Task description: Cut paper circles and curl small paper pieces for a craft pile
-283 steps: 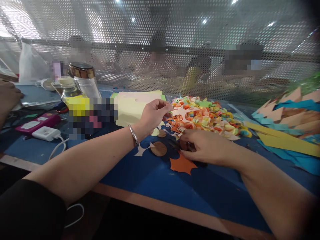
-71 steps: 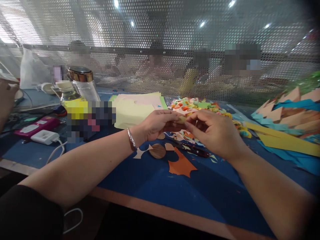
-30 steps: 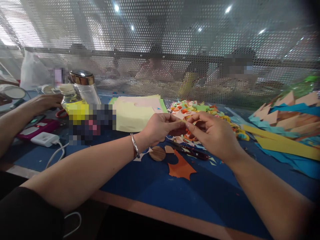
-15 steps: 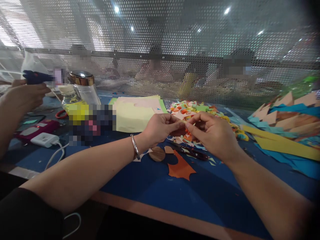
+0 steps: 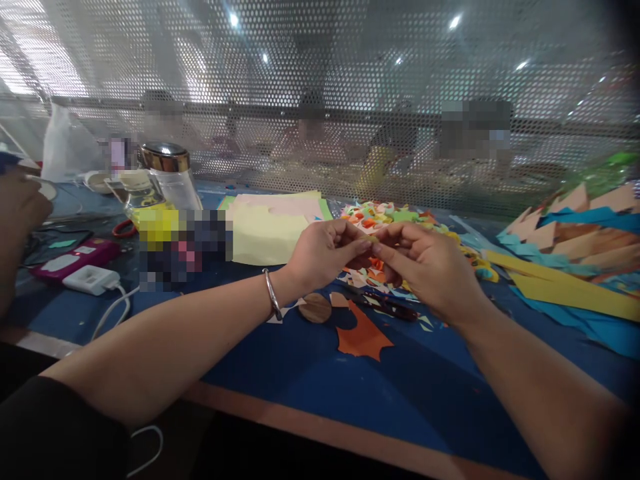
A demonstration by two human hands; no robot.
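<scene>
My left hand (image 5: 327, 253), with a silver bangle on its wrist, and my right hand (image 5: 425, 263) meet fingertip to fingertip above the table. Both pinch a small yellowish paper piece (image 5: 372, 239), mostly hidden by the fingers. Behind and below them lies a heap of small coloured paper cuttings (image 5: 405, 215). Dark-handled scissors (image 5: 393, 306) rest under my hands, partly covered. Nearer to me are a round wooden disc (image 5: 315, 308) and an orange paper offcut (image 5: 361, 333) with curved cut-outs.
Paper sheets (image 5: 265, 233) lie behind my left hand. Leftward stand a lidded glass bottle (image 5: 175, 187) and a yellow-labelled bottle (image 5: 145, 200), near a white charger block (image 5: 91, 279). Folded coloured paper (image 5: 575, 233) fills the right. A co-worker's hand (image 5: 25, 200) shows at far left; a perforated screen (image 5: 320, 80) stands behind.
My fingertips have shifted slightly around the small piece, my left hand rising a little. The co-worker's hand with the dark blue tool has moved left, mostly out of view.
</scene>
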